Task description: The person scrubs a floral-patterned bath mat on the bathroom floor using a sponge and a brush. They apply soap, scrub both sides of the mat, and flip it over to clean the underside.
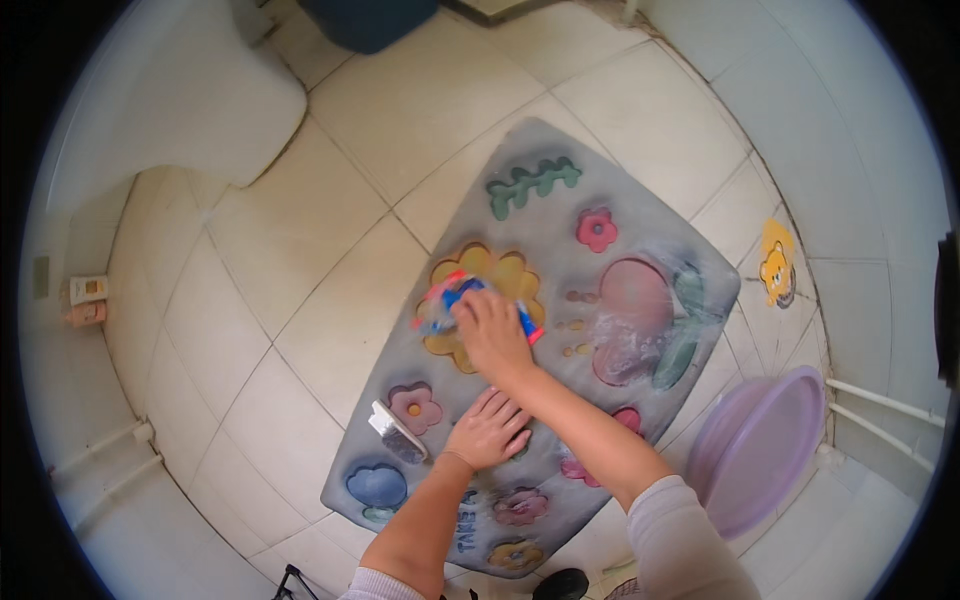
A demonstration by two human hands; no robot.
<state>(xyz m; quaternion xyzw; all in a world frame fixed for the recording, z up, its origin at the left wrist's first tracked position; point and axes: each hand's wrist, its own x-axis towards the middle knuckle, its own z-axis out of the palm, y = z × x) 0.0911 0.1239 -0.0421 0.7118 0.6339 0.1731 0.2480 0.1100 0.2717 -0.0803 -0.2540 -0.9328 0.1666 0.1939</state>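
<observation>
A grey bath mat [555, 300] with coloured flower shapes lies on the tiled floor, with wet, whitish streaks over its pink and green shapes. My right hand [495, 334] grips a crumpled blue, red and clear plastic packet [469, 300] over the large yellow flower. Flat on the middle of the mat, my left hand [489, 430] rests with its fingers apart, just below the right forearm. A white-backed scrubbing brush [397, 433] lies on the mat to the left, beside a pink flower shape.
A lilac plastic basin [765, 454] leans near the right wall. A bear sticker [778, 266] is on the floor tiles by that wall. A white fixture [202, 90] stands at upper left, a dark blue container [367, 19] at the top. Two small packages [88, 300] sit far left.
</observation>
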